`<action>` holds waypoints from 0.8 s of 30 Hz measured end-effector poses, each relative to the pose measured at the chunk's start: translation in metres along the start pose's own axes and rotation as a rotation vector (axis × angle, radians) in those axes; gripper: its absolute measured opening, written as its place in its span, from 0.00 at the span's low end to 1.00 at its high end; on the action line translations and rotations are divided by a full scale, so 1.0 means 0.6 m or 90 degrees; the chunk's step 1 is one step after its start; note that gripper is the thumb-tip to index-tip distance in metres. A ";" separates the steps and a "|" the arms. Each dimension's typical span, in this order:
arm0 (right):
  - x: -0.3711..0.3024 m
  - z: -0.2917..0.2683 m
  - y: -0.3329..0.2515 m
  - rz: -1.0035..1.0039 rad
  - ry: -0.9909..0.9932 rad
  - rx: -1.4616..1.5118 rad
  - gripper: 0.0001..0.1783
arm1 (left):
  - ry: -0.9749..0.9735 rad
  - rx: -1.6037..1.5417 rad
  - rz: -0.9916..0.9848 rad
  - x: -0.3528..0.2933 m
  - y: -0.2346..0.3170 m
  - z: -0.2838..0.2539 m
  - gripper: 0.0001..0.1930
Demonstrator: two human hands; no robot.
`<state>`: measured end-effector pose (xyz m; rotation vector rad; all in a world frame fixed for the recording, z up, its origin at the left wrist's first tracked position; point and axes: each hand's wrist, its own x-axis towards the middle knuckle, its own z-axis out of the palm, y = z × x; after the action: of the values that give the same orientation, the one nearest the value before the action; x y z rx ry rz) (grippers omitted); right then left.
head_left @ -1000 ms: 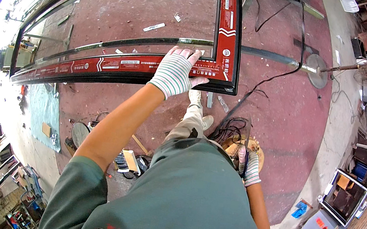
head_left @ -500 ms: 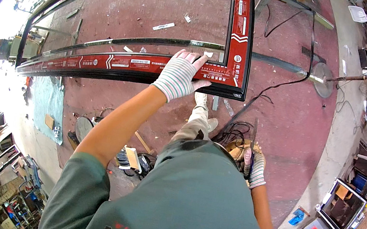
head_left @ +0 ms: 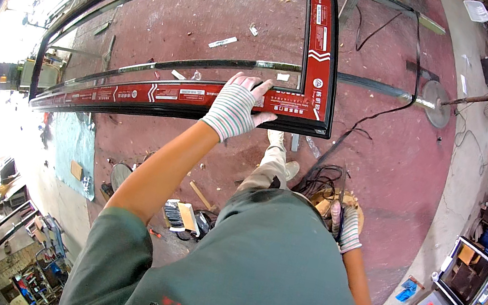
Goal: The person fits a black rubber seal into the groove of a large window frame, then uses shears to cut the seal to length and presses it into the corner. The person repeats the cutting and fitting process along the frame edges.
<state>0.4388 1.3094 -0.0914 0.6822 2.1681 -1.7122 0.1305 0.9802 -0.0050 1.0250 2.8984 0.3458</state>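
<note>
A large black window frame (head_left: pixel 311 109) with red printed protective film stretches across the upper left and middle. My left hand (head_left: pixel 237 105), in a striped knit glove, grips its near bar close to the right corner. The fingers reach over the bar's inner edge, and the thumb lies along it. Low beside my right hip, my gloved right hand (head_left: pixel 348 228) is closed around a dark tool (head_left: pixel 342 190) with a long, thin tip pointing away from me. My grip and body hide part of this tool, and its exact kind is unclear.
Black cable (head_left: pixel 322 181) lies coiled by my right leg and runs toward a metal rail on the right. A round fan base (head_left: pixel 435 103) stands at right. Offcuts litter the reddish floor (head_left: pixel 394 170). An open box (head_left: pixel 183 216) and a wooden stick (head_left: pixel 202 196) lie at left.
The view has shifted slightly, so the surroundings appear a little to the right. My left hand stays on the frame's near bar, and my right hand still holds the dark tool.
</note>
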 end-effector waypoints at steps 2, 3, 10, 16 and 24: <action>-0.003 -0.008 -0.002 0.023 -0.003 -0.042 0.35 | -0.003 0.005 -0.001 0.000 -0.002 -0.002 0.44; -0.005 -0.009 -0.011 0.035 -0.006 -0.063 0.35 | -0.005 0.007 -0.005 -0.003 -0.002 -0.004 0.44; 0.001 -0.015 0.028 0.038 0.017 -0.092 0.33 | 0.006 0.012 -0.008 -0.002 0.001 0.005 0.43; -0.003 -0.013 0.026 0.091 0.031 0.076 0.32 | 0.000 0.032 -0.020 -0.017 -0.021 -0.003 0.43; 0.004 -0.011 0.067 0.046 0.018 -0.041 0.24 | 0.003 0.019 -0.028 -0.012 -0.013 -0.008 0.42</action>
<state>0.4584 1.3231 -0.1242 0.7621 2.1790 -1.5980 0.1306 0.9687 -0.0021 0.9633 2.9337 0.3044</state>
